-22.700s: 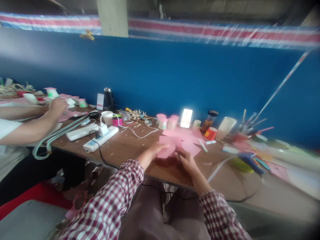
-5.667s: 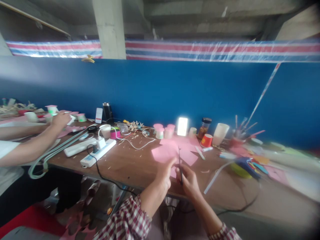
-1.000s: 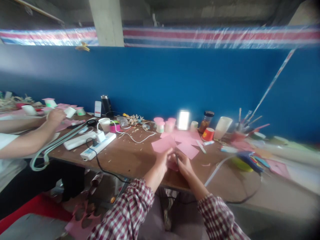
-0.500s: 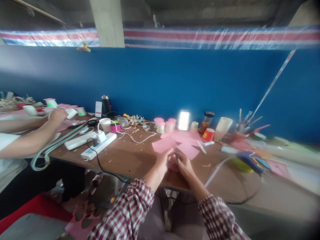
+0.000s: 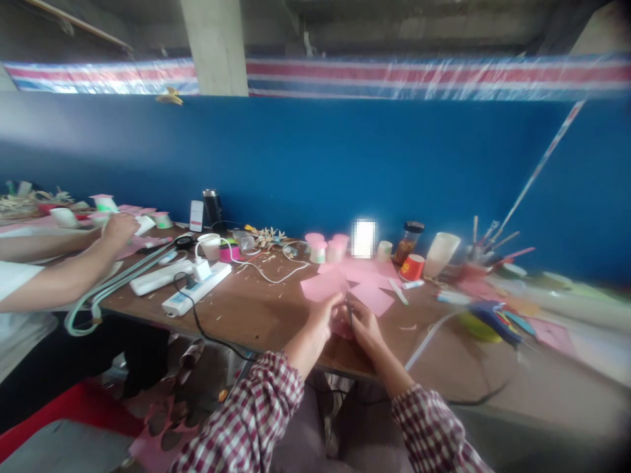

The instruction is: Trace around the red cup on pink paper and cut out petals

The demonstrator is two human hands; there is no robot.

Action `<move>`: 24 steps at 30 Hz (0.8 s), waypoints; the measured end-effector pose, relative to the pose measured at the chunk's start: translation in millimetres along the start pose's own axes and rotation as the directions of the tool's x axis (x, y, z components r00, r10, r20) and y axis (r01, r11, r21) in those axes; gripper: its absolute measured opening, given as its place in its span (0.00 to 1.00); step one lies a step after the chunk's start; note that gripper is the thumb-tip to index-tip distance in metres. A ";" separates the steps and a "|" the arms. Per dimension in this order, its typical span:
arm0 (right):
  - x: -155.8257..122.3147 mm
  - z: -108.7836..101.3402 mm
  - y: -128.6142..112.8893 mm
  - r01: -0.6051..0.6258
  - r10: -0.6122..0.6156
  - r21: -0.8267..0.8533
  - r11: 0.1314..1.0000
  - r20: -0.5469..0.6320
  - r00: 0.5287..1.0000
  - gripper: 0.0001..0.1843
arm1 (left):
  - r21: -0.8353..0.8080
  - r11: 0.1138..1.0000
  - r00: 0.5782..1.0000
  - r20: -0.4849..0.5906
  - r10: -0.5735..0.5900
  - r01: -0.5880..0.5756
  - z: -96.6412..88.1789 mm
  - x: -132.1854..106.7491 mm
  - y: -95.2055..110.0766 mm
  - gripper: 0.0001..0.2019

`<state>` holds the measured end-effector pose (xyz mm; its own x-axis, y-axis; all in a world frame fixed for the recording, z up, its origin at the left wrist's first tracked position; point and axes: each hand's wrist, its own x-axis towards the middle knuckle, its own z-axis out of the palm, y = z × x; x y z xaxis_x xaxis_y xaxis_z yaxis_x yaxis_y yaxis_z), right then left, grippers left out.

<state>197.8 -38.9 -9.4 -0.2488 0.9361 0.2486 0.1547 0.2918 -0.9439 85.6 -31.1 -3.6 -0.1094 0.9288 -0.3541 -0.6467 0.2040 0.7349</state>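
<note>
Both my hands meet at the front edge of the brown table (image 5: 256,315). My left hand (image 5: 323,315) pinches a small pink paper piece (image 5: 340,325). My right hand (image 5: 365,325) is closed around dark scissors (image 5: 350,314), their blades pointing up at the paper. Loose pink paper sheets (image 5: 323,286) lie on the table just beyond my hands. Both sleeves are red-and-white check.
A white power strip (image 5: 197,286) with a black cable lies to the left. Pink-topped cups (image 5: 318,248), a lit phone (image 5: 363,238), a jar (image 5: 408,242), a red cup (image 5: 413,266) and a white cup (image 5: 440,253) line the blue wall. Another person's arm (image 5: 59,279) works at far left.
Over the last second my hands have stayed together on the pink piece; only the view shifted slightly. Earlier the scissors were held higher and a larger sheet was in hand.
</note>
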 end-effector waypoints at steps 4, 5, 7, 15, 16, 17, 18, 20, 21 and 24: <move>0.9 0.3 2.7 0.002 -0.002 0.011 1.000 0.014 1.000 0.21 | 0.009 1.000 1.000 0.002 -0.007 0.007 -0.6 -1.4 1.7 0.09; 1.1 0.3 3.5 0.002 -0.002 0.015 1.000 0.017 1.000 0.21 | 0.012 1.000 1.000 0.002 -0.008 0.008 -0.7 -1.9 2.1 0.09; 1.3 0.4 5.1 0.003 -0.003 0.021 1.000 0.022 1.000 0.21 | 0.016 1.000 1.000 0.000 -0.009 0.009 -0.5 -3.2 3.0 0.10; 1.1 0.6 4.9 0.010 -0.010 0.007 1.000 0.018 1.000 0.20 | 0.021 1.000 1.000 -0.013 0.004 -0.004 1.1 -3.5 3.3 0.10; 1.2 0.5 4.6 0.014 -0.014 0.003 1.000 0.017 1.000 0.20 | 0.021 1.000 1.000 -0.014 0.007 -0.007 0.9 -3.0 3.2 0.09; 1.3 0.4 4.3 0.020 -0.020 0.000 1.000 0.018 1.000 0.20 | 0.021 1.000 1.000 -0.014 0.011 -0.011 0.6 -2.6 3.1 0.09; 1.5 0.2 4.3 0.026 -0.026 -0.003 1.000 0.018 1.000 0.20 | 0.021 1.000 1.000 -0.016 0.016 -0.015 0.3 -2.3 3.0 0.09; 1.9 -0.1 5.0 0.038 -0.038 -0.009 0.999 0.017 0.999 0.19 | 0.020 0.999 0.999 -0.025 0.028 -0.028 -0.4 -1.8 2.9 0.08; 2.1 -0.1 5.6 0.043 -0.042 -0.012 0.999 0.016 0.999 0.19 | 0.020 0.999 0.999 -0.028 0.034 -0.033 -0.7 -1.8 2.9 0.08; 2.4 0.1 8.0 0.044 -0.044 -0.022 0.999 0.010 0.999 0.20 | 0.026 0.999 0.999 -0.030 0.040 -0.039 -0.9 -2.5 2.6 0.08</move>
<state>198.3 -34.4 -16.3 -0.2648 0.9203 0.2880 0.1641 0.3373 -0.9270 83.5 -33.2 -1.3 -0.1580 0.9264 -0.3418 -0.6225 0.1753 0.7628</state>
